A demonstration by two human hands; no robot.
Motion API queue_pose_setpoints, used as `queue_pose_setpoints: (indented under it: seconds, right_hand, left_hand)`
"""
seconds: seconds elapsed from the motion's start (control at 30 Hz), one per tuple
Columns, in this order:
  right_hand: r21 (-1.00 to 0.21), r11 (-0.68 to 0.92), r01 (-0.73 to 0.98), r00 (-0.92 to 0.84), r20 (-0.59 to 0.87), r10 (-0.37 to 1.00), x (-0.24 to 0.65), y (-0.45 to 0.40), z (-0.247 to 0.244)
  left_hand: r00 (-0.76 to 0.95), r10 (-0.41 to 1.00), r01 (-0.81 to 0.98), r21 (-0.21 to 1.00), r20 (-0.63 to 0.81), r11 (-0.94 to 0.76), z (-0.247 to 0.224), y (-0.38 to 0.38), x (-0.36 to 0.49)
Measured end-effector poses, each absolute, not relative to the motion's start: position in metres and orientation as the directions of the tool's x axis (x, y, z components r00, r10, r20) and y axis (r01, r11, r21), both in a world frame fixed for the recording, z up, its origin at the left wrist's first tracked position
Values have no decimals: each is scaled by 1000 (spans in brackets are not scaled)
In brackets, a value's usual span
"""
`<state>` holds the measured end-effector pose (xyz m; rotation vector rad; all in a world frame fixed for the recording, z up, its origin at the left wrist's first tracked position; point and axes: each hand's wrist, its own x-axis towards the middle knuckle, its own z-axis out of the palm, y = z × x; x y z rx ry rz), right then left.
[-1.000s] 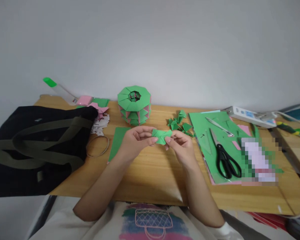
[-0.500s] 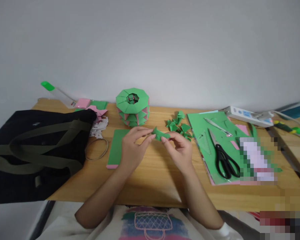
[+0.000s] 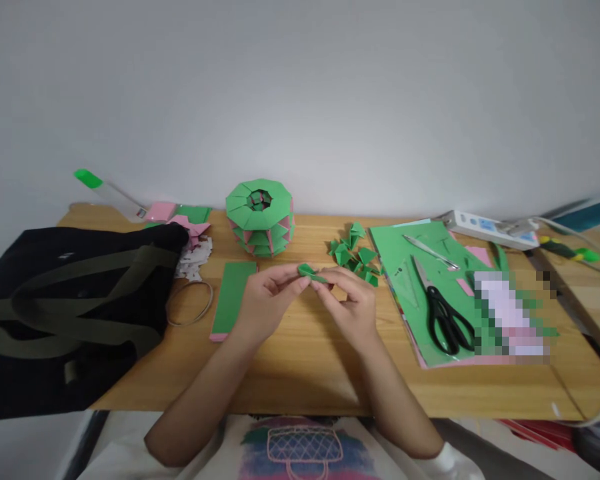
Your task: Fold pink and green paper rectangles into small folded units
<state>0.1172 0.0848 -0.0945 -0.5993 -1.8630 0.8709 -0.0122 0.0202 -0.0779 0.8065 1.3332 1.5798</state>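
Head view: the left hand and right hand each pinched a small folded green paper piece, which lay between them, apparently just above the wooden table. Good handling likely required light, even fingertip pressure along the fold, aligned edges, and uncrushed corners. Both forearms angled inward from the near edge; the thumbs sat on the wearer's side, with the fingers curled opposite.

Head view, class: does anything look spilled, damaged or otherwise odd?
Nothing looks spilled or clearly damaged. One oddity: right of the black-handled scissors, a pixelated patch blocks out whatever lies there. The folded green paper held between left hand and right hand shows no visible tear.
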Motion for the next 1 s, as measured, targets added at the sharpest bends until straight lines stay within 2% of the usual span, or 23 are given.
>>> queue_pose_setpoints:
  seconds: [0.17, 0.27, 0.37, 0.5, 0.77, 1.0]
  right_hand:
    - [-887, 462, 3, -375, 428, 823, 116, 83, -97]
    - [-975, 186, -120, -379, 219, 899, 115, 84, -98]
    - [-975, -25, -219, -409, 68, 910, 114, 88, -97]
    - [-971, -64, -231, -390, 32, 920, 113, 91, -98]
    - [-966, -118, -229, -315, -41, 948, 111, 93, -106]
    - [-953, -201, -225, -308, -126, 943, 110, 96, -111]
  left_hand:
    - [-404, 914, -94, 996, -30, -9, -79, 21, -13]
    - [-406, 913, -84, 996, -46, 13, -80, 22, -13]
    - [-414, 906, -133, 991, -84, 32, -80, 24, -13]
    - [-418, 901, -195, 980, -118, 37, -81, 26, -13]
    - [-444, 881, -175, 980, -162, 92, -88, 32, -9]
    - [-466, 885, 39, 999, -13, 35, -94, 34, -7]
